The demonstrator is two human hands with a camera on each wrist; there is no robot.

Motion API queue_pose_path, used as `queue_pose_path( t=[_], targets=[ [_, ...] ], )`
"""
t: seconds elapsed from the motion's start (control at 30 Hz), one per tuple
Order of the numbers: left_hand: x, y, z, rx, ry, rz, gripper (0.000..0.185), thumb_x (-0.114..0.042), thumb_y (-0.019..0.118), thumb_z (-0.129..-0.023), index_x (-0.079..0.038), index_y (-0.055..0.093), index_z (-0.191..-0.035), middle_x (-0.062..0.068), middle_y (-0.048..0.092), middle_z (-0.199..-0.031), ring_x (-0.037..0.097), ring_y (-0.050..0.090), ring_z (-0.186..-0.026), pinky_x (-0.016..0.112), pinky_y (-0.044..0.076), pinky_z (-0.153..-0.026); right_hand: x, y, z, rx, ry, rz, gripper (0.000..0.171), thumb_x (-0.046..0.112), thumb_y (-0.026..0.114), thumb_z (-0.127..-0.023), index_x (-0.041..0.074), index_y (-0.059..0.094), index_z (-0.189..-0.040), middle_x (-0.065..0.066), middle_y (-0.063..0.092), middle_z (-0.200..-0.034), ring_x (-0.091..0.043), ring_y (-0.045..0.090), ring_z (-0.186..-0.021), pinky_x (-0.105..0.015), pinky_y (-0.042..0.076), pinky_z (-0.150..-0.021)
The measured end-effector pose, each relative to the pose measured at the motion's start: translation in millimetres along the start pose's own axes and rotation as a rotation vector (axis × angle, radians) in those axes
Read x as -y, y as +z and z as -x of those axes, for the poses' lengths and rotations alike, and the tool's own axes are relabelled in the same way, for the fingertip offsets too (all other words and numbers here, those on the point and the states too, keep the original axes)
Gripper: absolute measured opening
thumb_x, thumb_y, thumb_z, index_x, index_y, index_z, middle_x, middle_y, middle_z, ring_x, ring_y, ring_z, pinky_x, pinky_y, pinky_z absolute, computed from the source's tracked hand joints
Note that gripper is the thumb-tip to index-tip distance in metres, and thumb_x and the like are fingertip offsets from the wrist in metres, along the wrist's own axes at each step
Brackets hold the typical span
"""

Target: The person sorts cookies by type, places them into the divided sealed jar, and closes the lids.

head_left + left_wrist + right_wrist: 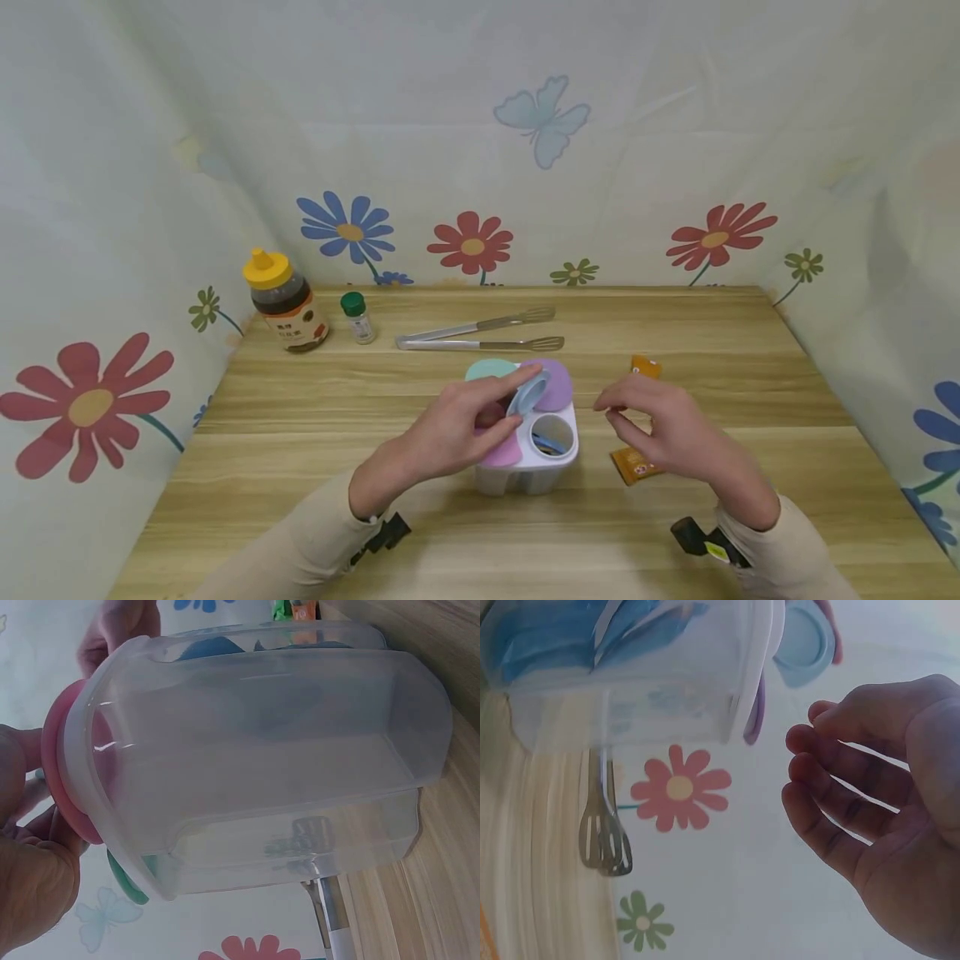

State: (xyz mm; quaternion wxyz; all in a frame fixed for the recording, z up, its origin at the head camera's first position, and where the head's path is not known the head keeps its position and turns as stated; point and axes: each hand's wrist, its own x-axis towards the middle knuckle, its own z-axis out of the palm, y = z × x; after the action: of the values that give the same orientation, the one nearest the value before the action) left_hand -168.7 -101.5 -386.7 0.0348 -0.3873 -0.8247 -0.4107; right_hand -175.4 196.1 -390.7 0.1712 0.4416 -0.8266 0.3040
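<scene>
My left hand [457,421] pinches a light blue lid [529,395] between thumb and fingers, tilted above a clear box with a white top [525,479]. The box's front right compartment is uncovered, and blue packets [622,630] lie inside it. A green lid [487,367], a purple lid [551,387] and a pink lid [64,761] cover the other compartments. To the right of the box, my right hand [660,425] hovers with fingers loosely bent and nothing in them. It is close to the orange sachets on the table.
One orange sachet [633,467] lies beneath the right hand, another [645,365] farther back. Metal tongs [480,333] lie spread behind the box. A jar with a yellow cap [288,304] and a green-capped shaker bottle [358,318] stand at the back left.
</scene>
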Motion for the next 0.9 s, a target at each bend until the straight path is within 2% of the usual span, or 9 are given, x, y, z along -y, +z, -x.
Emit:
queue_pose_path(
  t=[0.23,0.5,0.7,0.9],
  targets=[
    [-2.2,-0.4,-0.5,0.008,-0.008,-0.003,0.062,-0.012,0.067,-0.092,-0.021,0.043,-0.148,0.006,0.065,-0.123,0.005,0.064,-0.083,0.015,0.054,-0.074,-11.3,-2.7,9.4,-0.038,0.070,0.047,0.030,-0.005,0.076,-0.074,0.016,0.071,-0.095,0.007,0.069,-0.091,-0.007,0.063,-0.080,-0.014,0.051,-0.073],
    [-1.6,0.0,0.4,0.000,0.000,0.000,0.062,-0.012,0.068,-0.092,-0.019,0.043,-0.148,0.007,0.066,-0.122,0.005,0.066,-0.087,0.014,0.054,-0.076,-26.0,-3.7,26.3,-0.042,0.195,0.150,0.027,0.000,0.081,-0.073,0.015,0.071,-0.093,0.009,0.068,-0.089,-0.005,0.060,-0.078,-0.030,0.056,-0.066],
    [-2.2,0.3,1.1,0.008,-0.010,0.007,0.062,-0.012,0.067,-0.092,-0.019,0.042,-0.149,0.008,0.065,-0.123,0.006,0.067,-0.088,0.013,0.053,-0.075,-36.0,-6.5,39.8,-0.056,0.249,0.212,0.025,0.001,0.082,-0.072,0.013,0.071,-0.091,0.005,0.068,-0.085,-0.006,0.059,-0.074,-0.032,0.055,-0.063],
    [-2.5,0.7,1.1,0.015,-0.016,0.009,0.061,-0.013,0.066,-0.093,-0.020,0.043,-0.149,0.008,0.065,-0.123,0.006,0.068,-0.090,0.013,0.053,-0.075,-39.6,-9.9,48.6,-0.019,0.346,0.261,0.021,0.004,0.080,-0.076,0.010,0.071,-0.095,-0.001,0.071,-0.090,-0.014,0.063,-0.077,-0.037,0.056,-0.066]
  ],
)
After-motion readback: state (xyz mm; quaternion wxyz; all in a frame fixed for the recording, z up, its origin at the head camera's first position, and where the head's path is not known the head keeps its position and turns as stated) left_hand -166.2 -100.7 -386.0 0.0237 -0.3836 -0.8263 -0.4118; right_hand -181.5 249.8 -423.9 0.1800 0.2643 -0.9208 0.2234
